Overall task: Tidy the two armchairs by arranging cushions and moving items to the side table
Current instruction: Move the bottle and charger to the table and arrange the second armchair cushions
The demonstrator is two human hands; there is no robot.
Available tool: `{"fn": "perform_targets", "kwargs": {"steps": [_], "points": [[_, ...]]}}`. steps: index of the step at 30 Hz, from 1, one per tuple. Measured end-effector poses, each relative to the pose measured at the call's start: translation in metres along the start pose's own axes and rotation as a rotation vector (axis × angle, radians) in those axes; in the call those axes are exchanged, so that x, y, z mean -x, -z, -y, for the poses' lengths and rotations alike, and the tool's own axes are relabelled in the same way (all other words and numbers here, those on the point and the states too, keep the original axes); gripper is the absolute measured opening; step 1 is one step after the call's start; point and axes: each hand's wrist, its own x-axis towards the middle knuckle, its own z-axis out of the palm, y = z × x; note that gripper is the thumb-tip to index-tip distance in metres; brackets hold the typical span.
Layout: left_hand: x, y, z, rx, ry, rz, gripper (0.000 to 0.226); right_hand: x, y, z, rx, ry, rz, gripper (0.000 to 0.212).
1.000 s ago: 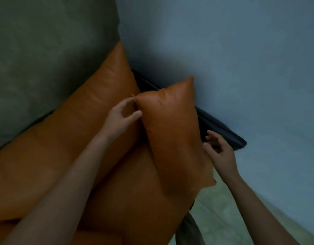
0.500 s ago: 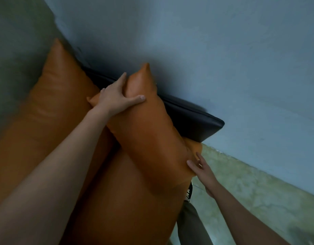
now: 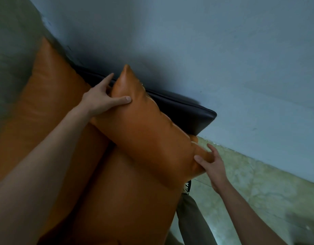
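A small orange leather cushion lies tilted along the armchair's dark armrest. My left hand grips its upper end, thumb across the front and fingers behind it. My right hand pinches the cushion's lower corner between thumb and fingers. The armchair's orange back cushion stands at the left, and the orange seat cushion lies below the small cushion.
A blue-grey wall runs right behind the armrest. Pale green floor shows at the lower right. A grey trouser leg and a shoe stand beside the seat's front edge.
The small cushion has been tipped from near upright to leaning against the armrest. My left hand went from its corner to gripping its upper end; my right hand slid down to its lower corner.
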Motion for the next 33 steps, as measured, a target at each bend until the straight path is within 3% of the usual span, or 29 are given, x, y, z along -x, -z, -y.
{"fn": "perform_targets", "kwargs": {"steps": [6, 12, 18, 24, 27, 33], "points": [[0.017, -0.039, 0.024, 0.39, 0.031, 0.007, 0.101, 0.0, 0.046, 0.038, 0.227, 0.14, -0.113, 0.09], [0.04, -0.112, 0.078, 0.553, 0.217, 0.137, 0.103, -0.026, 0.055, 0.06, 0.487, 0.192, -0.133, 0.079], [0.03, -0.124, 0.086, 0.636, 0.167, -0.092, 0.084, -0.054, 0.038, 0.081, 0.519, 0.235, -0.091, 0.07], [-0.012, -0.112, 0.082, 0.499, 0.157, -0.077, 0.092, -0.053, 0.015, 0.07, 0.493, 0.271, -0.26, 0.052], [-0.015, -0.126, 0.081, 0.453, 0.171, -0.128, 0.084, -0.062, 0.005, 0.075, 0.521, 0.266, -0.291, 0.049], [0.034, -0.157, 0.053, 0.473, 0.072, -0.276, 0.108, -0.045, 0.017, 0.056, 0.575, 0.277, -0.217, 0.064]]}}
